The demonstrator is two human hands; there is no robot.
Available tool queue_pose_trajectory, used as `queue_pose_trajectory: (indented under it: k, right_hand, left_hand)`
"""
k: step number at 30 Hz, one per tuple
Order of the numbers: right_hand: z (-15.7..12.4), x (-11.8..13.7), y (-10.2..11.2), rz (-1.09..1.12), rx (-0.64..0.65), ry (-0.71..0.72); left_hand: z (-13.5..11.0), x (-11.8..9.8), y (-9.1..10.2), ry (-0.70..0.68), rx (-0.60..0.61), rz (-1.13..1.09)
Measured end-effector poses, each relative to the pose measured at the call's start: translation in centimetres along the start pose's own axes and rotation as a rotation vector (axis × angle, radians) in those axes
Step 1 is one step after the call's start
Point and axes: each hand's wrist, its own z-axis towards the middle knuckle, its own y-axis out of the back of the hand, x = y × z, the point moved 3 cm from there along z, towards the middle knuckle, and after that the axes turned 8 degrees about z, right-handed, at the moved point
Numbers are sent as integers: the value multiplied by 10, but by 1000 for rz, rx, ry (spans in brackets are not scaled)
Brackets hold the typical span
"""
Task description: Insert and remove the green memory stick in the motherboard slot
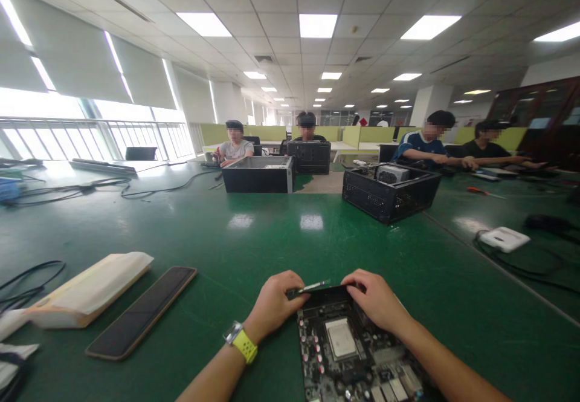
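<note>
A computer motherboard (338, 359) lies in front of me on the green table, with a silver square processor (341, 338) near its middle. At its far edge, a thin dark strip that looks like a memory stick (328, 291) stands between my hands, a pale label showing near its left end. My left hand (278, 299), with a yellow-strapped watch (242, 341) on the wrist, is closed on the left end. The fingers of my right hand (374, 299) pinch the right end. Whether the strip sits in a slot cannot be seen.
Left of me lie a phone (142, 311), a paper-wrapped packet (93, 287) and black cables (31, 281). Dark computer cases (258, 178) and an open case (385, 199) stand farther back. A white device (505, 239) with cable and a screwdriver (483, 191) are right. Several people sit beyond.
</note>
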Motion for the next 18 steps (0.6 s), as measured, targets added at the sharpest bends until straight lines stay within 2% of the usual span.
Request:
queue_pose_trajectory:
  k: [9,18]
  right_hand:
    - [-3,1,3,42,-57,145]
    - [-3,0,1,26,-38,129]
  left_hand:
    - [-1,4,-2,20,-16,24]
    - [-1,6,-1,44,-22,15]
